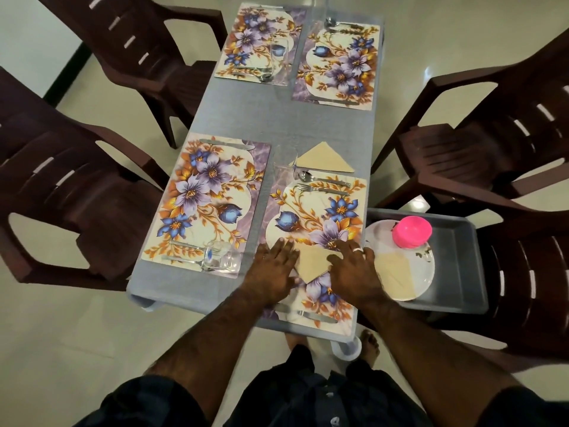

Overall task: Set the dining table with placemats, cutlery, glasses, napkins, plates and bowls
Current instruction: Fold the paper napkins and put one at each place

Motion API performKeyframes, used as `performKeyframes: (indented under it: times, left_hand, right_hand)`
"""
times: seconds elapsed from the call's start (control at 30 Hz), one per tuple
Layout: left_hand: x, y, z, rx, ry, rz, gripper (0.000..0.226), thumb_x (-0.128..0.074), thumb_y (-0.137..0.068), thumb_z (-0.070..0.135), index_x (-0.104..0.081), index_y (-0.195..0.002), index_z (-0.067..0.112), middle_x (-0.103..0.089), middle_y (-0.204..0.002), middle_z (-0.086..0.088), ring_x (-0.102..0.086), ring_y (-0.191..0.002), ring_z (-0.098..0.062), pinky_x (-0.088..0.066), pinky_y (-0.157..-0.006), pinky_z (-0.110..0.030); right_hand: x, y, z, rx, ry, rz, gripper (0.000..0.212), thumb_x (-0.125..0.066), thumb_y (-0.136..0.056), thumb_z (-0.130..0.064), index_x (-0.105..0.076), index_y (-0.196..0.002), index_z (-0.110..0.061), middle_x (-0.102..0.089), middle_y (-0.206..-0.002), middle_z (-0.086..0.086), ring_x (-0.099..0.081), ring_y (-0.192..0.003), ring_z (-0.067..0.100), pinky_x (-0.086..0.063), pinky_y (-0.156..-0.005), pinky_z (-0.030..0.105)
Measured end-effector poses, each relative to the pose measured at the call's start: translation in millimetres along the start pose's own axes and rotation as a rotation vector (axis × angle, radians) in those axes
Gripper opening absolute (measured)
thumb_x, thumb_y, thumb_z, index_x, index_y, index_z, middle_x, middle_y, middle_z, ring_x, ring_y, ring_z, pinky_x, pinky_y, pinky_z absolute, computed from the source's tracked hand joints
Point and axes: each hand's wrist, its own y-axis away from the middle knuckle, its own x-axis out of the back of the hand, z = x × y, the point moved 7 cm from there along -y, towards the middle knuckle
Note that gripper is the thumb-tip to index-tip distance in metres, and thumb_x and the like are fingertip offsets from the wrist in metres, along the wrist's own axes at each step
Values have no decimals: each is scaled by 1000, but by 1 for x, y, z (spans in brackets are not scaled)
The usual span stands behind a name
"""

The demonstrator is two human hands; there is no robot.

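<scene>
- The step in hand looks like folding a napkin [312, 262] into a triangle on the near right placemat [311, 211]; the beige napkin lies flat there between both hands, its point toward the person.
- The left hand [272, 269] lies flat with straight fingers, pressing the napkin's left edge; the right hand [354, 269], a ring on one finger, presses the right edge the same way; neither hand grasps anything.
- To do it well, the person would likely keep the palms down and run the fingers along the fold so the crease sets sharp; the edges should match before pressing.
- A finished folded napkin [323, 158] already sits above the same mat, near the spoon [323, 179] and fork [320, 189]; it serves as a pattern for shape.
- More napkins [397, 277] wait on a white plate [426, 272] in the grey tray [462, 251] to the right, beside a pink bowl [412, 231]; plates and bowls seem not yet laid.
- The glass [284, 161] near the mat's upper left corner could tip; sliding the fold out needs care.
</scene>
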Motion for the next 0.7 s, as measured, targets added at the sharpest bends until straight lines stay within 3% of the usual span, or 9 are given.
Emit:
performKeyframes:
  times: [0.1,0.27,0.37,0.43,0.5,0.6,0.7]
  left_hand:
    - [5,7,2,38,15,83,80,-37,-103,67,-25,-165,19,-9,-176,-8,-5,-163,-31,-2,-127,-58]
    - [1,15,10,-27,18,102,64,-39,-105,59,-45,-156,22,-30,-171,-9,-23,-159,-32,-14,-127,-57]
    - [14,13,9,13,28,158,60,-50,-100,56,-53,-148,19,-43,-163,-8,-34,-153,-30,-22,-125,-53]
    - [20,9,6,51,46,145,75,-57,-95,60,-42,-156,18,-35,-168,-9,-28,-155,-31,-19,-126,-54]
    - [17,1,5,38,20,104,88,-50,-96,66,-22,-166,20,-15,-175,-9,-11,-161,-32,-7,-129,-58]
    - [1,-8,0,-10,-37,37,87,-23,-102,72,-2,-169,21,3,-176,-6,8,-162,-27,8,-128,-59]
    - [-13,-11,-8,8,-43,2,87,-13,-101,73,5,-168,20,8,-176,-3,14,-162,-24,7,-127,-60]
  right_hand:
    - [11,1,8,-142,-31,79,36,-64,-82,-31,-70,-116,-22,-62,-132,11,-55,-122,37,-41,-101,55]
    - [-10,2,-3,48,39,-35,40,-64,-87,-41,-69,-125,-29,-54,-146,12,-50,-134,40,-36,-109,65]
    - [-4,1,1,-128,24,-27,39,-66,-88,-38,-69,-124,-24,-58,-141,13,-53,-129,39,-40,-106,62]
    - [3,-5,-5,-122,-17,39,44,-67,-90,-36,-65,-131,-22,-58,-144,14,-53,-130,39,-41,-107,61]
    - [1,-11,-17,-12,-68,77,51,-64,-94,-40,-60,-141,-21,-50,-155,17,-48,-139,42,-36,-112,63]
    - [-16,-13,-28,85,-52,4,65,-35,-102,-54,-38,-160,-25,-19,-171,17,-18,-156,45,-19,-118,71]
    - [-32,-4,-19,64,-41,-4,70,-21,-104,-64,-18,-166,-30,0,-174,14,0,-159,43,-5,-120,72]
